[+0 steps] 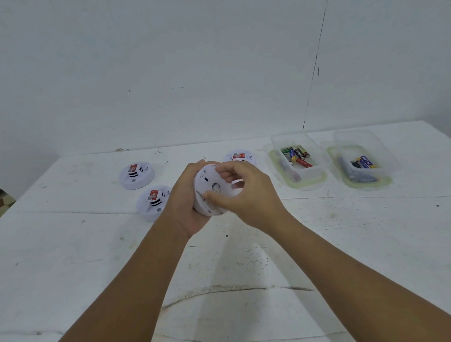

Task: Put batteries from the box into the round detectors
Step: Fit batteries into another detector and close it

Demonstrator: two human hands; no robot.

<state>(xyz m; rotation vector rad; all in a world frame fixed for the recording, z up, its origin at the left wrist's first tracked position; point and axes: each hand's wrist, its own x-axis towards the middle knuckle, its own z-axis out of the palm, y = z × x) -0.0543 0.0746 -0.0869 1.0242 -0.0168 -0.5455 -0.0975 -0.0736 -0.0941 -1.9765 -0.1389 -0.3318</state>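
Got one round detector (212, 190) up off the worktop (93, 254), back side facing me so I can get at it. My left hand (185, 201) grips its rim to steady it while my right hand (242, 189) pinches the back cover. Batteries (297, 156) sit in the box (293, 158), far right.

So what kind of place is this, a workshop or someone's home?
Probably a makeshift workbench in a bare room, not a proper workshop: a scuffed white table against a plain white wall, with round detectors and clear boxes of batteries laid out.
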